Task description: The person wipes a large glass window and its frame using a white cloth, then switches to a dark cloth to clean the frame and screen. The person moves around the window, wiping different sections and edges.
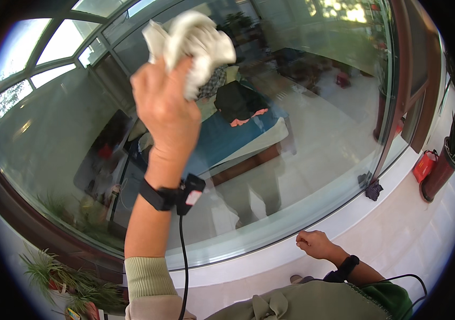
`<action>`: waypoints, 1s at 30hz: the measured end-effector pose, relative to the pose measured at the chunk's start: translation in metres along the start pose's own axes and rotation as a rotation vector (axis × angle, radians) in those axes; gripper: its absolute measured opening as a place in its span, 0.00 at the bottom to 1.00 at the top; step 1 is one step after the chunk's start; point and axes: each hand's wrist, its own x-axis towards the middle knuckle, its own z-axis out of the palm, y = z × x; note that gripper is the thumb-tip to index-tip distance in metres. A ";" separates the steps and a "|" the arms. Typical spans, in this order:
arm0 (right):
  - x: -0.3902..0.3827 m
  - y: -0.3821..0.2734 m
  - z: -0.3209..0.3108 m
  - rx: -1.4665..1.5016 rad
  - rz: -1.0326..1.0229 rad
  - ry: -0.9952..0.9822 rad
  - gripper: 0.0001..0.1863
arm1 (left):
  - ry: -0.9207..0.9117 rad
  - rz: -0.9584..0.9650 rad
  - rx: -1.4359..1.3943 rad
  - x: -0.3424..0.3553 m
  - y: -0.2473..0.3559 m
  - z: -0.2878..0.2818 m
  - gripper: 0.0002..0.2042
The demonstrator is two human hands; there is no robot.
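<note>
My left hand (166,109) is raised high in front of a large glass pane (312,154), its fingers closed around a crumpled white cloth (198,40). The cloth bunches up above the fingers and looks slightly blurred. It overlaps the upper part of the glass; whether it touches the pane I cannot tell. Down at the lower right, my right hand (317,244) hangs in a loose fist beside the white sill (270,242), with nothing visible in it. Each wrist wears a black strap, and cables run from both.
Behind the glass, mixed with reflections, is a bed-like surface with a blue cover (227,144) and a dark garment (238,104). A dark crumpled cloth (374,190) lies on the sill. Potted plants (51,272) stand lower left; a red bag (425,165) and tall pot (440,173) stand right.
</note>
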 end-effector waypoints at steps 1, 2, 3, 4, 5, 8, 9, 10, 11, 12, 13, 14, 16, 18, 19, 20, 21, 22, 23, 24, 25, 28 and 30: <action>-0.001 -0.002 0.000 -0.010 -0.002 0.006 0.08 | -0.054 0.048 -0.056 -0.027 0.014 -0.001 0.14; -0.003 -0.005 0.000 -0.011 -0.005 0.010 0.08 | -0.091 0.096 -0.092 -0.057 0.026 -0.005 0.11; -0.005 -0.009 -0.001 -0.018 0.018 -0.016 0.07 | -0.257 -0.008 -0.175 -0.091 0.042 -0.018 0.16; -0.007 -0.014 -0.002 0.031 0.001 0.029 0.07 | -0.340 -0.019 -0.262 -0.121 0.053 -0.028 0.16; -0.009 -0.021 -0.003 0.076 0.012 0.047 0.07 | -0.494 -0.049 -0.334 -0.148 0.066 -0.041 0.19; -0.007 -0.054 -0.010 0.232 -0.107 0.301 0.08 | -0.904 -0.536 -0.796 -0.196 0.096 -0.078 0.27; -0.004 -0.068 -0.013 0.285 -0.178 0.424 0.08 | -0.924 -0.816 -1.013 -0.204 0.104 -0.087 0.26; 0.000 -0.083 -0.016 0.264 -0.229 0.489 0.12 | -0.884 -1.156 -1.261 -0.209 0.109 -0.095 0.24; 0.005 -0.098 -0.017 0.238 -0.324 0.550 0.14 | -0.900 -1.553 -1.453 -0.213 0.113 -0.103 0.22; 0.012 -0.114 -0.016 0.206 -0.424 0.619 0.16 | -0.784 -1.650 -1.592 -0.217 0.115 -0.107 0.21; 0.019 -0.130 -0.012 0.154 -0.470 0.661 0.18 | -0.680 -1.769 -1.705 -0.220 0.116 -0.112 0.21; 0.027 -0.147 -0.004 0.141 -0.549 0.669 0.20 | -0.543 -1.864 -1.832 -0.225 0.115 -0.116 0.20; 0.043 -0.178 0.016 0.077 -0.578 0.617 0.26 | -0.584 -1.973 -1.951 -0.236 0.106 -0.127 0.20; 0.059 -0.210 0.044 -0.002 -0.644 0.695 0.29 | -0.716 -1.832 -1.898 -0.247 0.087 -0.145 0.21; 0.067 -0.224 0.058 -0.036 -0.684 0.736 0.31 | -0.788 -1.783 -1.851 -0.252 0.075 -0.156 0.22; 0.073 -0.237 0.069 -0.051 -0.685 0.737 0.32 | -0.745 -1.760 -1.867 -0.255 0.063 -0.168 0.23; 0.077 -0.250 0.079 -0.084 -0.693 0.703 0.32 | -0.621 -1.997 -2.034 -0.259 0.047 -0.178 0.24; 0.082 -0.263 0.089 -0.104 -0.706 0.689 0.32 | -0.582 -1.932 -2.082 -0.261 0.030 -0.189 0.24; 0.088 -0.275 0.098 -0.139 -0.713 0.669 0.32 | -0.549 -1.883 -2.133 -0.263 0.012 -0.199 0.25; 0.094 -0.287 0.106 -0.120 -0.736 0.681 0.31 | -0.471 -1.794 -2.243 -0.265 -0.005 -0.207 0.25; 0.100 -0.298 0.115 -0.119 -0.736 0.708 0.29 | -0.529 -1.764 -2.186 -0.265 -0.019 -0.212 0.26; 0.115 -0.325 0.133 -0.115 -0.745 0.777 0.29 | -0.582 -1.629 -2.170 -0.266 -0.050 -0.218 0.29; 0.119 -0.334 0.131 -0.073 -0.747 0.771 0.30 | -0.661 -1.452 -2.123 -0.269 -0.063 -0.219 0.28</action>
